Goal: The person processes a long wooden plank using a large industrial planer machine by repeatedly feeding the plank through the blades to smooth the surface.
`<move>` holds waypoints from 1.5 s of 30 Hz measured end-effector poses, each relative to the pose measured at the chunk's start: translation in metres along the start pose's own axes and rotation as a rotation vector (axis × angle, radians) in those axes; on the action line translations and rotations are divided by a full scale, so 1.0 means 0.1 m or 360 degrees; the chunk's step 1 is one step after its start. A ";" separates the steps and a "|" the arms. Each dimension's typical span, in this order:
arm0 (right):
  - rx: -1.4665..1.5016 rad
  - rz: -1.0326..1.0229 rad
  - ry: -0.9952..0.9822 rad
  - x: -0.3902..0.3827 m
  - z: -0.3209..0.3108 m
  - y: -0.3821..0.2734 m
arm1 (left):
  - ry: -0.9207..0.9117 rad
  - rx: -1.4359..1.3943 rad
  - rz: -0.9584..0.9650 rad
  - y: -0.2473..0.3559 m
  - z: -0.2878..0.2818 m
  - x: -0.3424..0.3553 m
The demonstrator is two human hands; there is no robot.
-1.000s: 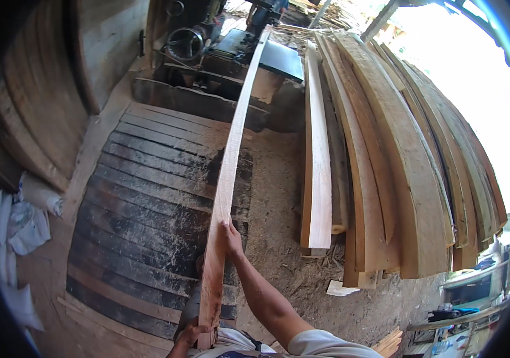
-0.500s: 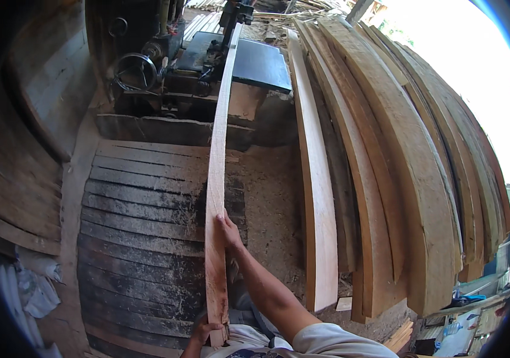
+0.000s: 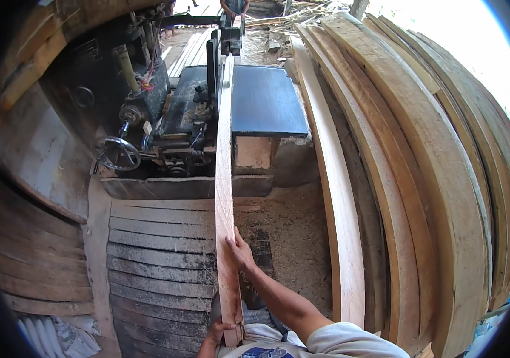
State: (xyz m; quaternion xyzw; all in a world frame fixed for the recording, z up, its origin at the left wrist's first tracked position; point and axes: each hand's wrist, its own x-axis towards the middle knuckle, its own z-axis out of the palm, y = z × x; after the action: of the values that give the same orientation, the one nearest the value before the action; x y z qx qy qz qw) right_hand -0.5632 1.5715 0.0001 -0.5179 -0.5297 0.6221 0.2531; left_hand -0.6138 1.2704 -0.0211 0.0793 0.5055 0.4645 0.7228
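Clearly, the left hand [image 3: 219, 330] grips the board [image 3: 224, 173] at its near end, the right hand [image 3: 242, 253] its edge.

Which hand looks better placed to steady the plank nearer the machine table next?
The right hand, probably: it touches the plank farther forward, toward the machine table, while the left hand holds the plank's near end.

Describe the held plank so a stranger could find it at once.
Start at the dark woodworking machine with its flat black table, up ahead. From there, a long, narrow, pale plank runs back toward the wearer, left hand at its near end, right hand farther up. Unlike the boards lying to the right, it is held in both hands.
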 end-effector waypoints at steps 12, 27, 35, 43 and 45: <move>-0.0582 -0.0066 -0.0541 -0.09 -0.73 -0.35 | -0.0099 -0.0075 -0.0237 2.17 0.24 2.12; -0.0751 -0.0629 0.0680 2.75 -0.06 -1.16 | 0.0450 -0.0293 0.0494 4.34 0.53 4.13; -0.0771 -0.0425 0.0094 4.36 -0.47 -1.69 | 0.0386 -0.0013 -0.0209 3.23 0.62 3.54; 0.0130 0.0410 -0.0694 3.18 -0.85 -0.27 | 0.0043 0.0892 -0.0294 2.50 0.38 3.17; 0.0043 0.0782 -0.0686 2.20 -0.87 0.27 | 0.0155 0.1267 -0.0356 2.30 -0.10 2.96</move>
State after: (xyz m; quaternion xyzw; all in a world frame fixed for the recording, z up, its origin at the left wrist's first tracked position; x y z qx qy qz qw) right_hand -0.5516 1.7875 -0.0989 -0.4832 -0.4220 0.7669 -0.0156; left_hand -0.7406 1.6169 -0.0862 0.2750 0.6847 0.1547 0.6569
